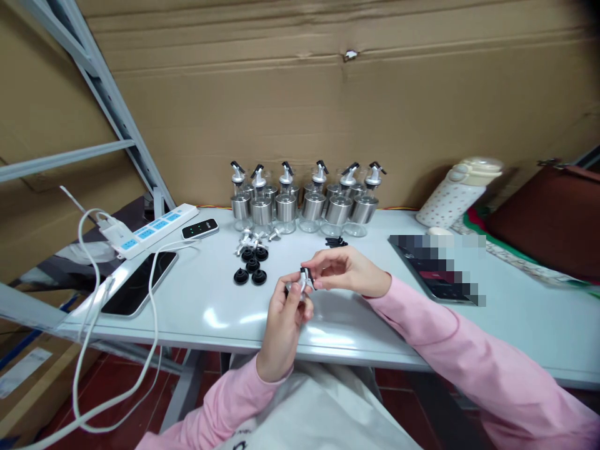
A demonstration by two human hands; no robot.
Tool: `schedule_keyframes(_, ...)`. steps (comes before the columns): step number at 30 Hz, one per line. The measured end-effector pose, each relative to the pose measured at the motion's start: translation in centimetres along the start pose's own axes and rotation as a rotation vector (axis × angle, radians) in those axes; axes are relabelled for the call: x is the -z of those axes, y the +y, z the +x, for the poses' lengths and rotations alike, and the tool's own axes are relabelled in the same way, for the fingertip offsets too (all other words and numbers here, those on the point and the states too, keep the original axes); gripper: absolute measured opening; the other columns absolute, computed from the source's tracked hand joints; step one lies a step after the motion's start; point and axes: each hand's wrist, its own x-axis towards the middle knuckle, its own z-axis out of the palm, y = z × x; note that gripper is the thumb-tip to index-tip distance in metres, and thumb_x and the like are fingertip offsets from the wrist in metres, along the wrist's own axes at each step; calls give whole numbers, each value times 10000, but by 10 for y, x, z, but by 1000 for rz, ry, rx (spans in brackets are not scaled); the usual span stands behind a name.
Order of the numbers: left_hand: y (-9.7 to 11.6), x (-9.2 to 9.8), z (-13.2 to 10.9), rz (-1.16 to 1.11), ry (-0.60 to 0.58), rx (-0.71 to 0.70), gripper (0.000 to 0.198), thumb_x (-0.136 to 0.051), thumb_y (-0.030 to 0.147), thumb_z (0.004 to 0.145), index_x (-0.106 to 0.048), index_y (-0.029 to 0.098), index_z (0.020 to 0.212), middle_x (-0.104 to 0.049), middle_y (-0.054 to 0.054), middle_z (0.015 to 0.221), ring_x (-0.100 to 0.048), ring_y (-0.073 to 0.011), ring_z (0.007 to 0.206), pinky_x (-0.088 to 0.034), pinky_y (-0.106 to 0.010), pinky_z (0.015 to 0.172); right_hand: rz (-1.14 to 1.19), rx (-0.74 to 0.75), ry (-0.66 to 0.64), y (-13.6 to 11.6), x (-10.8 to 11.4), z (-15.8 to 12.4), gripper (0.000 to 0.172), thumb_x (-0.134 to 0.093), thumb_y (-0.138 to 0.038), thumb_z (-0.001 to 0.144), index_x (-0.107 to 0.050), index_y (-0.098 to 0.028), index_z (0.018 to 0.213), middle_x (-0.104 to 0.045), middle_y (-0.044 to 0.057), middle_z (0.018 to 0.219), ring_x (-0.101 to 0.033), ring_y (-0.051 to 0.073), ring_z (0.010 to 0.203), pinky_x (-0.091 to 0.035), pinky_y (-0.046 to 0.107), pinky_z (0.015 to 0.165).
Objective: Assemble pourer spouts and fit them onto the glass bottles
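Observation:
My left hand [284, 319] is closed round a small silver pourer spout [298, 287], held just above the front of the white table [210, 306]. My right hand [344, 270] pinches a small black part [307, 275] against the top of that spout. Both sleeves are pink. Several black rubber stoppers [252, 265] lie on the table to the left of my hands, with a few loose silver spouts [250, 239] behind them. At the back stands a row of glass oil bottles [304, 203] with steel collars and pourer tops.
A white power strip [150, 230], a small black device [200, 229] and a phone [139, 282] on a white cable lie at the left. A white dotted flask [452, 194], a dark flat object [438, 269] and a brown bag [553, 215] sit at the right. Cardboard walls the back.

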Motion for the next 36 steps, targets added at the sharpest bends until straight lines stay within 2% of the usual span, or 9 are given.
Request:
schedule_keyframes(3,0,1,0,21,1,-9,321,-577,448,777,-508,185,947,-531,10,769,-455,-55,527,-370,-210,548,3,-10,15,-1,3,1,348,-778,-188,537,-672,-108,859,-598,-8,668,-575,76,612,-500,210,596)
schedule_keyframes(10,-3,2,-1,74,-18,-49,308,-515,466,813,-494,197,961,-542,6,767,-536,-93,592,-430,-252,633,86,-43,67,4,-1,1,318,-788,-132,500,-688,-114,801,-610,-19,621,-575,72,570,-508,209,581)
schedule_keyframes(18,-6,2,-2,50,-36,-69,287,-496,450,831,-484,199,971,-549,13,760,-562,-97,613,-445,-263,675,208,-72,95,4,-4,2,311,-774,-34,480,-700,-127,767,-637,-30,578,-591,57,526,-509,168,546)
schedule_keyframes(26,-5,0,-3,22,-77,-96,291,-482,448,840,-474,190,973,-562,4,766,-563,-106,624,-452,-294,709,323,-52,-12,5,-3,1,301,-738,-35,562,-693,-149,836,-675,-8,604,-627,80,518,-522,161,499)
schedule_keyframes(36,-3,0,-2,34,-148,-57,251,-440,408,872,-472,172,951,-504,10,755,-544,-99,638,-420,-248,656,327,-77,-70,4,4,0,253,-732,-61,593,-685,-123,834,-668,-2,585,-610,82,456,-517,157,435)
